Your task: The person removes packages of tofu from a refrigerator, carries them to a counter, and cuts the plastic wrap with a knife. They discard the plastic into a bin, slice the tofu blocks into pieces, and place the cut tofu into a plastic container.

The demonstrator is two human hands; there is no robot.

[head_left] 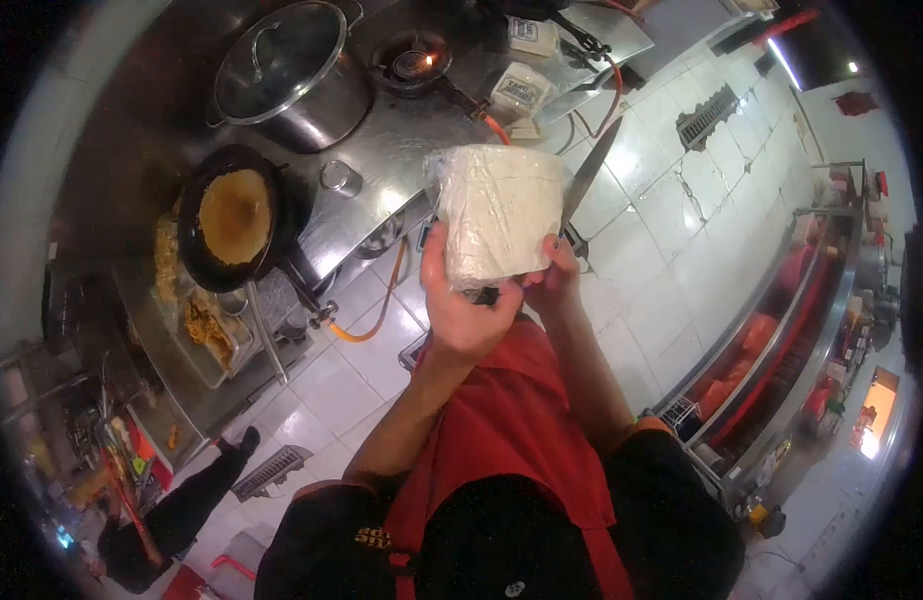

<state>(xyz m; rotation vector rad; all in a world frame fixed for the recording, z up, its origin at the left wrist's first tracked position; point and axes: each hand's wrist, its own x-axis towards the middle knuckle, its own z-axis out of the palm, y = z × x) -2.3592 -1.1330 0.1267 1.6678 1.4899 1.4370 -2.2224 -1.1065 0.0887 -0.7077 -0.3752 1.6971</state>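
A pale rectangular block in clear plastic wrap [507, 208] is held up in front of my red apron. My left hand [462, 310] grips its lower left corner, thumb along the side. At the lower right corner, my right hand [552, 275] has its fingers closed on the block. A large knife [592, 175] sticks out beyond the block's right side, its handle hidden behind the block. Left of the block, a small metal can [341, 178] stands on the steel counter [397, 150]. Farther left is a black pan [187, 215] with a browned flat pancake [236, 215] in it.
A lidded steel pot [297, 80] stands at the upper left beside a lit burner [412, 63]. Wrapped packages [522, 88] lie by the counter edge. An orange hose [387, 310] hangs below. Another person's dark-clothed leg [202, 490] is at the lower left. Shelving [782, 340] lines the right.
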